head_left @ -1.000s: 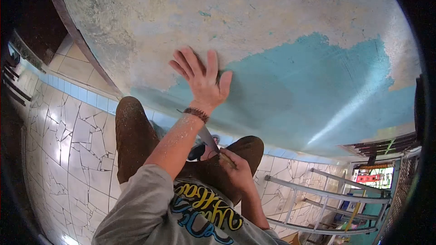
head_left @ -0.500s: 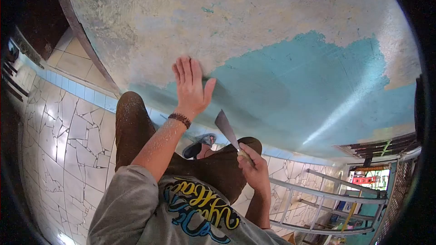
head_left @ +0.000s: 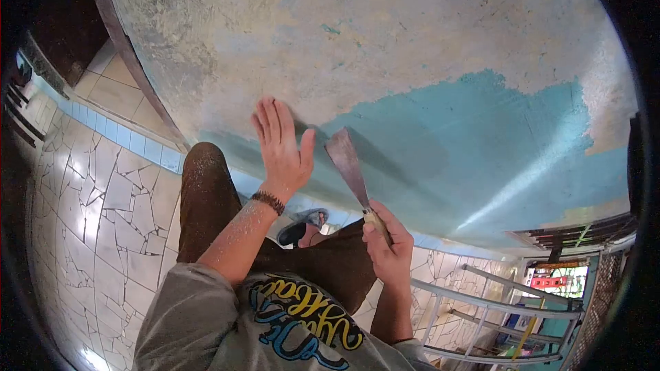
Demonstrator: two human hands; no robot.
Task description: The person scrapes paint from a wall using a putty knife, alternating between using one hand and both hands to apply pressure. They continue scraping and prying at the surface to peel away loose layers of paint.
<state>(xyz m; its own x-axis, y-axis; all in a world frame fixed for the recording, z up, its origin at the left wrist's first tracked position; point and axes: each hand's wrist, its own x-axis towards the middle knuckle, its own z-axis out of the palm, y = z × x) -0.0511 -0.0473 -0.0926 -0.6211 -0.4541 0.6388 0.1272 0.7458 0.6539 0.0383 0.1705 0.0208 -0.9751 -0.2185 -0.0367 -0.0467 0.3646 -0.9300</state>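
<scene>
My right hand (head_left: 390,246) is closed around the handle of a putty knife (head_left: 348,165). The knife's flat, worn blade points up toward the wall and overlaps the turquoise paint (head_left: 440,137) in this view. To its left, my left hand (head_left: 282,154) is open, palm to the wall, fingers stretched and thumb out, with a shadow beside it. The wall (head_left: 385,27) above is scraped down to a patchy grey and beige surface, with small turquoise flecks. Pale dust clings to my left forearm, which wears a dark bracelet (head_left: 269,202).
An aluminium ladder (head_left: 502,309) stands at the lower right, close to my right arm. Light blue tiles (head_left: 130,139) edge the wall's base above a floor of broken-pattern tiles (head_left: 96,233). At the upper left, a dark frame (head_left: 127,48) borders the wall. My sandalled foot (head_left: 302,230) is below.
My right hand has raised the putty knife toward the wall, its blade now turned broader to view. My left hand has shifted slightly down and left, still open.
</scene>
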